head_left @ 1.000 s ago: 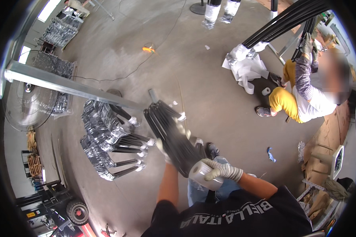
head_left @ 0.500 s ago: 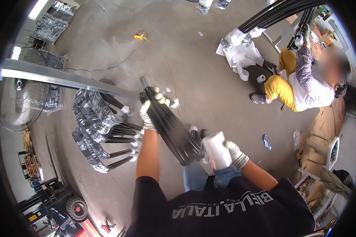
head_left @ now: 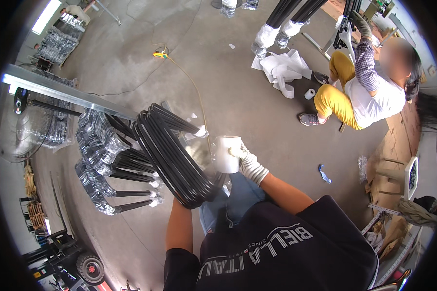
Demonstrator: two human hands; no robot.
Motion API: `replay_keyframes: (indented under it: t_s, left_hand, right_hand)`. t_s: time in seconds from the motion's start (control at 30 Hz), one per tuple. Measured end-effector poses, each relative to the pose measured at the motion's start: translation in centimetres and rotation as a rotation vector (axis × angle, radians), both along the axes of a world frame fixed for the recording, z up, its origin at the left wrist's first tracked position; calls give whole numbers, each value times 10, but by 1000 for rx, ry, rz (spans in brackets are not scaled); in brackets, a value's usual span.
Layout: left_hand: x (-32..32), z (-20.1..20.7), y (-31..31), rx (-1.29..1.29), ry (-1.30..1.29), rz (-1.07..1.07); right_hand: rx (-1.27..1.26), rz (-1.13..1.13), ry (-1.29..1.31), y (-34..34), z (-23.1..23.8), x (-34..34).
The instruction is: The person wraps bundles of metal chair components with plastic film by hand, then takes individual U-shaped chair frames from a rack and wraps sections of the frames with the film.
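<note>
A thick bundle of bent black metal tubes (head_left: 167,157) stands tilted in front of me, its white-wrapped ends pointing away to the right. Behind it my left forearm (head_left: 180,225) disappears; the bundle hides that hand and its fingers. My right hand (head_left: 247,162), in a whitish striped glove, is closed on a roll of stretch film (head_left: 227,154) just right of the bundle. Left of these, several film-wrapped bundles of black tubes (head_left: 97,150) are piled together, white-tipped ends toward me.
A metal beam (head_left: 77,94) crosses from the left, near a standing fan (head_left: 31,128). A yellow cable (head_left: 192,82) runs over the floor. At right sits a person (head_left: 369,92) beside wrapped tubes and white sheeting (head_left: 281,70). A forklift wheel (head_left: 90,268) shows lower left.
The tube bundle has swung left and turned, showing its bent side and now covering my left hand, which earlier visibly gripped it. My right hand has moved up and left with the film roll.
</note>
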State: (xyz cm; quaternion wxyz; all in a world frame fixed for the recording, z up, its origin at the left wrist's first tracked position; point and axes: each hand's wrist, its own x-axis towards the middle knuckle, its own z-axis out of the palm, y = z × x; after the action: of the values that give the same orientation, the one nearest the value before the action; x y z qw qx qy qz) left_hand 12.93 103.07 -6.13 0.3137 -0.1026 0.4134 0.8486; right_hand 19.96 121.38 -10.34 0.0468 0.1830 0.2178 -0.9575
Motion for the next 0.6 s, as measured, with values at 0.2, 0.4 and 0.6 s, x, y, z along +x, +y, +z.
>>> replay_keyframes:
  t_s: [0.2, 0.4, 0.6]
  left_hand:
    - [1, -7, -5, 86, 3, -68]
    - [15, -14, -5, 91, -35, -42]
    - [14, -22, 15, 129, -79, -78]
  right_hand:
    - [-125, 167, 52, -11, -15, 1]
    - [-290, 139, 23, -1, -45, -2]
    - [-639, 269, -71, 6, -117, -26]
